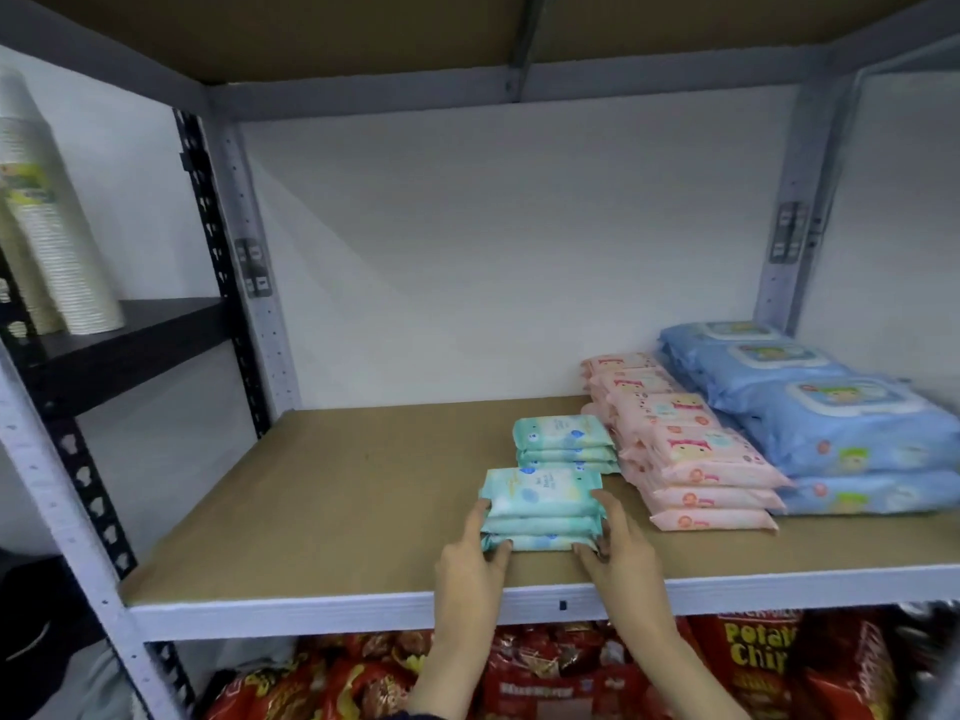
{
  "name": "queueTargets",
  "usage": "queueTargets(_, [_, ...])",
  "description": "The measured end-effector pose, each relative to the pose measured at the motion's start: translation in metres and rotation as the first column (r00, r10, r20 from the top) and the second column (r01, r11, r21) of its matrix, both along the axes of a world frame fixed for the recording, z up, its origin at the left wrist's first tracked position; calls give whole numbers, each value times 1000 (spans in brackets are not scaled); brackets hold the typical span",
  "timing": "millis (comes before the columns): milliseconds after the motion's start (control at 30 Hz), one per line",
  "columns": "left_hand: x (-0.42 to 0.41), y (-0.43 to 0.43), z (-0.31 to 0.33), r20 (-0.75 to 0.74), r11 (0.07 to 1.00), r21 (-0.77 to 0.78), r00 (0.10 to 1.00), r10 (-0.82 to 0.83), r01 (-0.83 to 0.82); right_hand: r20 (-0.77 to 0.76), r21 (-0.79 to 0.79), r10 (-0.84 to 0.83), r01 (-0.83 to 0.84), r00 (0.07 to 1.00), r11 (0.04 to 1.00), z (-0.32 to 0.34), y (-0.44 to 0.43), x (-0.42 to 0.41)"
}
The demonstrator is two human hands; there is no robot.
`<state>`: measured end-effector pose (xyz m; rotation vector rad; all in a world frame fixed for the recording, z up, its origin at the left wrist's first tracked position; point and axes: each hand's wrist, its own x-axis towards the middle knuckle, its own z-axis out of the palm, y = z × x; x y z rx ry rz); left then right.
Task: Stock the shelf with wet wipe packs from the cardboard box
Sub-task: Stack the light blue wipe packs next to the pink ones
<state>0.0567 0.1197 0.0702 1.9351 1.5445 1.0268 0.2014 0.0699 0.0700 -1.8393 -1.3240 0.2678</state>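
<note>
While the near stack of mint-green wet wipe packs (543,509) is sitting on the shelf board (337,485) close to its front edge, three packs deep, both hands are clasping it at once, so neither hand is the nearer one. Its long axis is running left to right, level with the front edge, with the printed faces turned up and the short ends pointing out at the hands. The left hand (470,563) is gripping the left end, forefinger laid up along that end and thumb on the near face; the right hand (621,553) is mirroring it on the right end. So the fingers (480,517) are grasping the stack by its two near corners, not lying slack.

Just beyond it, the far stack of mint-green packs (561,441) is lying the same way, a narrow gap apart and set slightly to the right. Any push, by my reckoning, is going straight back and a touch right to line up with it. Right of both, pink wet wipe packs (696,459) are running in a row from near to far, and blue wet wipe packs (831,407) are lying beyond those. The cardboard box is not showing.
</note>
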Motion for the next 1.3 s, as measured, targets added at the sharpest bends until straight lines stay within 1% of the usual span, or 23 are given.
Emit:
queueTargets(100, [26,0,2,-3,1000,-13,1000,-22,22,23,-6,-28,28,999,1000,2,0,24])
queueTargets(233, [41,-2,2,1,999,-11,1000,-30,30,47,-19,-33,34,998,999,3,1,41])
queueTargets(400, [41,-2,2,0,1000,-1,1000,-22,22,12,14,-18,18,1000,1000,-3,-1,43])
queueTargets(567, [39,-1,3,9,999,5,999,-44,44,73,51,-36,33,997,998,-9,2,42])
queueTargets(633, [37,-1,4,18,998,9,998,-58,58,63,52,-36,33,997,998,-9,2,43])
queueTargets(733, [35,-1,4,62,997,12,995,-75,74,28,48,-21,19,999,999,-7,2,46])
queueTargets(900, [36,-3,1,118,997,10,990,-82,81,20,61,10,-11,1000,998,-7,2,47])
queueTargets(1300, [36,-3,2,118,997,-18,990,-76,79,45,82,45,-49,998,995,-6,-1,46])
